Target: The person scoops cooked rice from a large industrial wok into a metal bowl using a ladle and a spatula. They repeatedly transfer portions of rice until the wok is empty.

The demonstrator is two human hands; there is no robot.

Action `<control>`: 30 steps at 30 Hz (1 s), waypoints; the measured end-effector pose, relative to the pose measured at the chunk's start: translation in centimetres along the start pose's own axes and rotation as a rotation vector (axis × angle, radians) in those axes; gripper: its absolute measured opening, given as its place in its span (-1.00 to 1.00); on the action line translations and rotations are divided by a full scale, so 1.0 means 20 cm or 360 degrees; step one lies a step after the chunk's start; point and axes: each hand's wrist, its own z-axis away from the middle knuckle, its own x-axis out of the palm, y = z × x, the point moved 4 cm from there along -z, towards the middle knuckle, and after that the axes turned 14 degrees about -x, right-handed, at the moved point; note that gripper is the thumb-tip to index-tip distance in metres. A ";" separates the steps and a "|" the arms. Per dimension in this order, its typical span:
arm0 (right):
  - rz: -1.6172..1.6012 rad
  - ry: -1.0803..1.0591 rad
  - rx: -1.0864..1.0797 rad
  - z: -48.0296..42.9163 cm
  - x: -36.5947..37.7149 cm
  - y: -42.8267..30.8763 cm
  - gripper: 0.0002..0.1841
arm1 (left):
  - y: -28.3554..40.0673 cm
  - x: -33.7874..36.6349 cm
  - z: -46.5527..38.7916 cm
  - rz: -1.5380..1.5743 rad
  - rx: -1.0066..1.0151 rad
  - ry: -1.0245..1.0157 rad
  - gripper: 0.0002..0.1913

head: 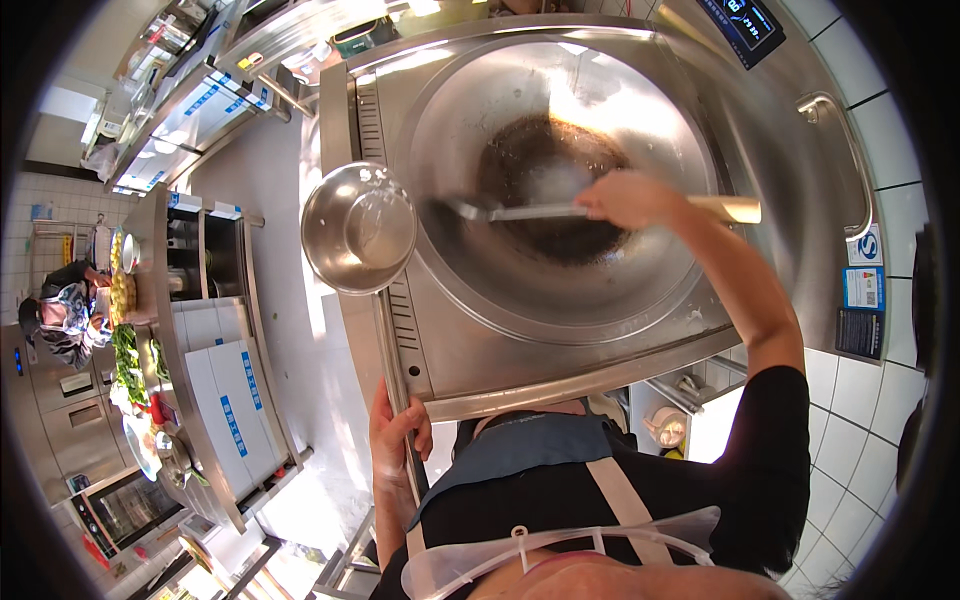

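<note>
In my left hand (401, 431) is the long metal handle of a ladle, held near the front left corner of the steel wok range (510, 375). The ladle's round steel bowl (352, 232) overhangs the range's left edge; drops cling to its inside. My right hand (630, 199), blurred, grips the metal shaft of a wok spatula (525, 214) above the large wok (480, 300). Its wooden handle end (724, 210) sticks out to the right past my wrist. The spatula's head, at the left, is smeared by motion. Brown staining and a wet sheen mark the wok's bottom.
A digital display panel (742, 26) stands at the back right, and a bent metal pipe (862, 165) runs along the tiled wall. Across the aisle at left, a person (67, 315) works at a steel counter (161, 292) with green vegetables (129, 367).
</note>
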 end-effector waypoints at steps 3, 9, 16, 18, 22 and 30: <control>-0.0127 0.0117 0.0031 -0.07 0.08 -0.05 -0.76 | 0.01 -0.03 0.00 0.0003 0.0024 0.0025 -0.51; 0.0060 0.0449 0.0314 -0.27 -0.09 0.23 -0.80 | 0.03 -0.02 0.01 -0.0057 -0.0012 0.0024 -0.50; 0.0180 -0.0243 0.0094 0.36 0.12 -0.08 -0.83 | 0.03 -0.06 0.01 -0.0131 -0.0138 0.0020 -0.51; 0.0392 -0.0302 0.0207 0.38 0.18 -0.14 -0.82 | 0.03 -0.06 -0.01 -0.0144 -0.0192 -0.0006 -0.46; 0.0578 -0.0165 0.0430 0.03 0.20 -0.06 -0.85 | 0.01 -0.03 -0.10 -0.0319 -0.0285 -0.0035 -0.39; 0.0802 -0.0029 0.0777 0.53 0.06 0.19 -0.83 | -0.06 0.07 -0.30 -0.0256 -0.0469 -0.0153 -0.51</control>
